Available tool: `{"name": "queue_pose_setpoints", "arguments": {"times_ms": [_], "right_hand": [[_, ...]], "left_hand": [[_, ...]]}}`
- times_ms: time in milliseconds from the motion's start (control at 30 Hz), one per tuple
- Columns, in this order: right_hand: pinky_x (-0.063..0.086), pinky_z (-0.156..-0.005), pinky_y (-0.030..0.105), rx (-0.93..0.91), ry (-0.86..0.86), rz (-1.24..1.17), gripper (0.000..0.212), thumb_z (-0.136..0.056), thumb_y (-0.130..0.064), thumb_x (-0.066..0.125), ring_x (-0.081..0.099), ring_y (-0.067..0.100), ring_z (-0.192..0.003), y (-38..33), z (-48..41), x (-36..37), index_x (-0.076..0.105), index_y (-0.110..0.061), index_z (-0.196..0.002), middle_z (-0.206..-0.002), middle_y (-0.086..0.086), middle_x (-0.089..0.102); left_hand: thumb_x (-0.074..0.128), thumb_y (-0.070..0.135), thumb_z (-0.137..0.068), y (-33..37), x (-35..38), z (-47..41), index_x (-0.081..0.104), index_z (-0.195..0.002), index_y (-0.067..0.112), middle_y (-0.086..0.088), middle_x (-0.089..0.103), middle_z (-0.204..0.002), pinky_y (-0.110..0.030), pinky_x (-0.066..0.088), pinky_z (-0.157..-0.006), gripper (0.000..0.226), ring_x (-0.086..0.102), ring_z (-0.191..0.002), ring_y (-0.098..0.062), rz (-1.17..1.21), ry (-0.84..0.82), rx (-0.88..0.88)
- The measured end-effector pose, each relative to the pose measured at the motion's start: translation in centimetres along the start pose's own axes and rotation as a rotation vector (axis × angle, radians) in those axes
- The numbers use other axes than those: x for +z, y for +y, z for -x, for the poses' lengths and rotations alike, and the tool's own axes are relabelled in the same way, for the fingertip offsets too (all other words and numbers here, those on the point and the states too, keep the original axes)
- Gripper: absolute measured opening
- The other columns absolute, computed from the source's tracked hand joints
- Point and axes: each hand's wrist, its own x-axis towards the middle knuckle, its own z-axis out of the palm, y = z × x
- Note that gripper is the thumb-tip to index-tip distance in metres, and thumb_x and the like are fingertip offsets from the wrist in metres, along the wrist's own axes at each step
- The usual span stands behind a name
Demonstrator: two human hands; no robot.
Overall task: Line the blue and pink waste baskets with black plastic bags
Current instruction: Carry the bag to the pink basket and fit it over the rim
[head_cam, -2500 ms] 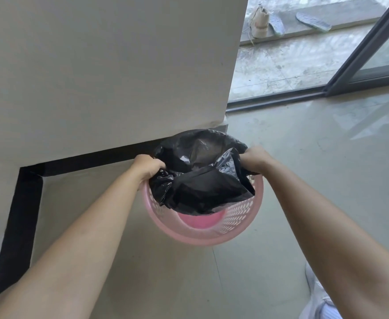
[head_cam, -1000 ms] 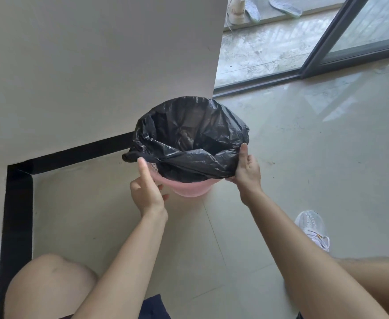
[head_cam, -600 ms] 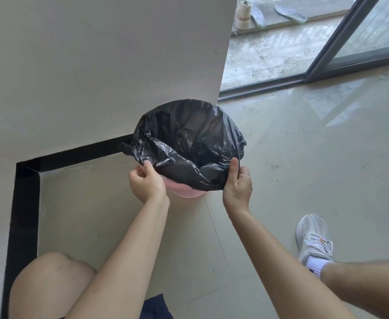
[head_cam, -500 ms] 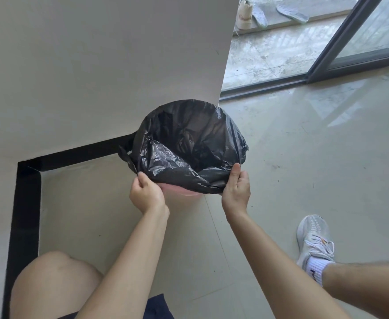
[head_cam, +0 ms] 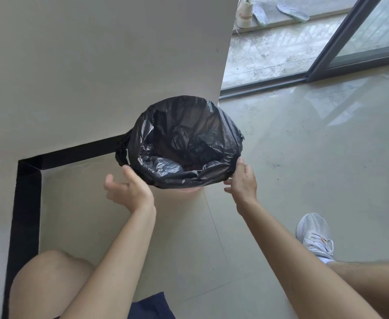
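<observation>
Crinkled black plastic bag (head_cam: 184, 143) folded over round pink waste basket (head_cam: 187, 189), beside wall corner. Left hand (head_cam: 129, 192) open below bag's edge; right hand (head_cam: 243, 180) pinching opposite edge.

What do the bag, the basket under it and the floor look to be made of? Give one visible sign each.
Black bag: thin glossy plastic film, crinkled with highlights. Pink basket: probably plastic; only a sliver shows. Floor: likely glazed tile, reflective, with a joint line.
</observation>
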Motion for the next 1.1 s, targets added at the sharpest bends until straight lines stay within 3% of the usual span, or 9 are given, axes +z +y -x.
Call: {"name": "queue_pose_setpoints", "arguments": {"times_ms": [100,167,267,433,633,800,900,1000,1100], "right_hand": [[0.057,-0.07,0.043,0.027,-0.011,-0.022,0.039,-0.099,-0.05,0.039,0.061,0.022,-0.081,0.4,-0.4,0.1,0.054,-0.019,-0.083,-0.084,0.0,0.061],[0.054,-0.066,0.035,0.205,-0.089,-0.094,0.033,-0.101,-0.045,0.04,0.062,0.019,-0.082,0.5,-0.8,0.4,0.058,-0.019,-0.09,-0.094,0.002,0.064],[0.052,-0.073,0.033,0.349,-0.248,-0.065,0.026,-0.101,-0.036,0.043,0.065,0.015,-0.079,0.0,-1.5,0.6,0.06,-0.017,-0.107,-0.102,0.002,0.068],[0.059,-0.085,0.038,0.301,-0.175,-0.29,0.038,-0.099,-0.043,0.041,0.069,0.025,-0.1,-2.8,-4.0,-0.4,0.065,-0.016,-0.111,-0.111,0.006,0.072],[0.053,-0.058,0.027,0.285,-0.163,-0.297,0.023,-0.093,-0.025,0.069,0.069,0.02,-0.073,-2.6,-6.4,0.2,0.07,-0.006,-0.105,-0.095,0.01,0.075],[0.05,-0.084,0.033,0.26,0.053,-0.008,0.048,-0.081,-0.023,0.068,0.058,0.026,-0.102,-2.6,-7.5,0.0,0.056,-0.015,-0.126,-0.127,0.01,0.06],[0.044,-0.101,0.041,0.088,0.166,0.017,0.059,-0.084,-0.033,0.056,0.05,0.031,-0.12,-4.5,-6.6,-0.8,0.042,-0.02,-0.141,-0.142,0.012,0.04],[0.035,-0.11,0.044,-0.233,0.092,0.158,0.062,-0.087,-0.033,0.053,0.042,0.027,-0.13,-5.5,-4.4,-1.2,0.037,-0.022,-0.146,-0.146,0.011,0.034],[0.026,-0.113,0.041,-0.499,-0.033,0.5,0.046,-0.099,-0.024,0.043,0.033,0.031,-0.138,-5.4,-2.7,-0.7,0.047,-0.019,-0.145,-0.151,0.015,0.034]], "left_hand": [[0.062,0.061,-0.077,-0.8,-0.2,3.1,0.042,-0.138,0.007,-0.022,0.036,-0.145,-0.041,0.023,-0.111,0.084,0.029,-0.136,-0.034,-0.334,-0.236,0.545],[0.071,0.056,-0.075,-2.1,0.2,4.0,0.033,-0.146,0.008,-0.019,0.012,-0.159,-0.044,0.017,-0.115,0.093,0.014,-0.144,-0.032,-0.53,-0.375,0.642],[0.071,0.036,-0.079,-3.1,0.5,3.7,0.017,-0.15,0.001,-0.015,-0.008,-0.162,-0.044,0.017,-0.119,0.096,0.003,-0.148,-0.03,-0.534,-0.458,0.619],[0.068,0.026,-0.078,-3.3,0.0,2.6,0.002,-0.152,0.005,-0.002,-0.021,-0.16,-0.025,0.023,-0.106,0.101,0.002,-0.148,-0.019,-0.5,-0.512,0.558],[0.068,0.028,-0.078,-3.9,-0.7,2.8,0.0,-0.153,0.009,0.003,-0.023,-0.159,-0.025,0.028,-0.099,0.102,0.007,-0.148,-0.02,-0.557,-0.524,0.606],[0.067,0.035,-0.082,-3.3,-0.2,3.4,-0.001,-0.153,0.007,0.0,-0.024,-0.159,-0.03,0.029,-0.107,0.102,0.006,-0.148,-0.021,-0.584,-0.507,0.592],[0.069,0.043,-0.082,-2.8,0.1,3.7,0.008,-0.152,0.009,-0.006,-0.011,-0.159,-0.027,0.025,-0.105,0.099,0.013,-0.146,-0.022,-0.532,-0.52,0.56],[0.069,0.046,-0.082,-2.3,-0.2,4.4,0.023,-0.148,0.014,-0.018,0.017,-0.149,-0.031,0.03,-0.102,0.087,0.032,-0.132,-0.03,-0.444,-0.462,0.571],[0.063,0.049,-0.082,-1.1,-0.1,3.7,0.038,-0.143,0.014,-0.024,0.032,-0.143,-0.048,0.029,-0.104,0.075,0.036,-0.123,-0.035,-0.559,-0.244,0.872]]}}
